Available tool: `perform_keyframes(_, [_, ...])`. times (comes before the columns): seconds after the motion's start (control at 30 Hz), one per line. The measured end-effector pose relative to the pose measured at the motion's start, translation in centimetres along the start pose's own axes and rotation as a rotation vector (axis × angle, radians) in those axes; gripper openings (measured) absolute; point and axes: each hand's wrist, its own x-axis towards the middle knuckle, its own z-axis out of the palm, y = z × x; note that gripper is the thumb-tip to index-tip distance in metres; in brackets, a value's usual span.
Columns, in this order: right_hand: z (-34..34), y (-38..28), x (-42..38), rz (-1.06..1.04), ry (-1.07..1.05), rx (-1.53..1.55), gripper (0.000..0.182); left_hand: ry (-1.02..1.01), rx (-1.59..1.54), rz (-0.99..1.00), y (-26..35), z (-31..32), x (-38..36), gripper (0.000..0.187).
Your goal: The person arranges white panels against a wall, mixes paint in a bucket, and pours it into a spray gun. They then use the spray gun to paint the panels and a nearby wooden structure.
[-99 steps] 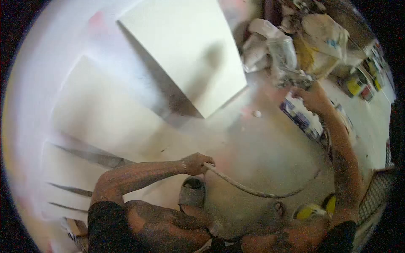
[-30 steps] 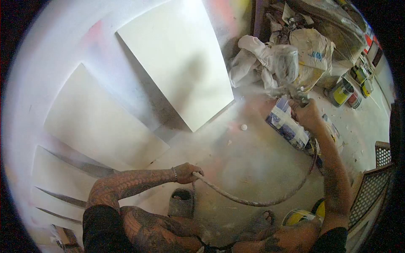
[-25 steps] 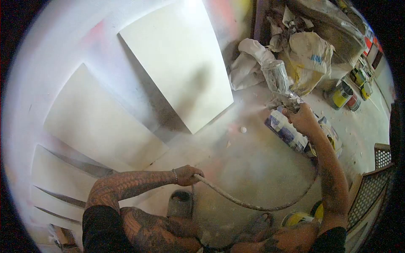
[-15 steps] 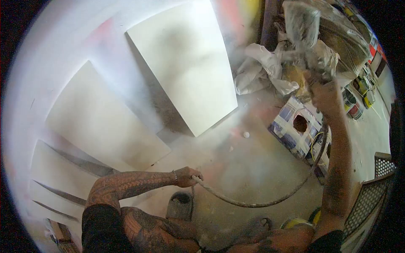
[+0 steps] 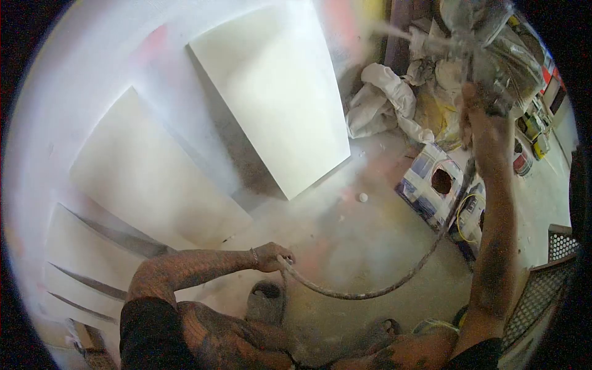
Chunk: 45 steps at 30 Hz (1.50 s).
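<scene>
My left hand [image 5: 272,257] is closed round a hose [image 5: 364,295] at the lower middle. The hose curves right and up to my raised right hand [image 5: 484,120], which grips a spray gun [image 5: 472,49] with a translucent cup, blurred by motion. A pale spray streak leaves the gun toward the left. Left of it stands a large white panel [image 5: 277,105], and a second pale panel [image 5: 157,166] leans farther left.
Crumpled white sheeting [image 5: 385,102] lies near a taped box [image 5: 431,185] with a round hole. Narrow pale panels [image 5: 86,246] are at the left, cans [image 5: 522,161] at the right, and a perforated grille [image 5: 536,296] at the lower right. A small white ball [image 5: 363,198] lies on the floor.
My right hand and the spray gun have moved slightly right and up, and the hose has shifted with them. A spray streak now shows beside the gun. My left hand holds almost the same place.
</scene>
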Motion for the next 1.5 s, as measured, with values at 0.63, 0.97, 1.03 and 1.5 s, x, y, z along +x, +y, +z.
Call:
perform_keyframes(0.63, [2.3,6.4,-8.9,0.534,-0.588,-0.418,0.049,-0.161,0.082,-0.072,1.2,-0.6,1.3,0.026])
perform_keyframes(0.97, [2.0,1.7,-2.7,0.283,-0.276,-0.254,0.028,-0.072,0.031,-0.002,0.1,-0.1,1.0,0.026])
perform_keyframes(1.03, [2.0,0.0,-1.0,0.249,-0.239,-0.266,0.028,-0.046,0.093,0.005,-0.3,0.1,0.9,0.018])
perform_keyframes(1.5, [2.3,-2.0,-1.8,-0.079,-0.003,-0.033,0.032,-0.028,0.009,-0.014,-0.7,-0.5,0.3,0.020])
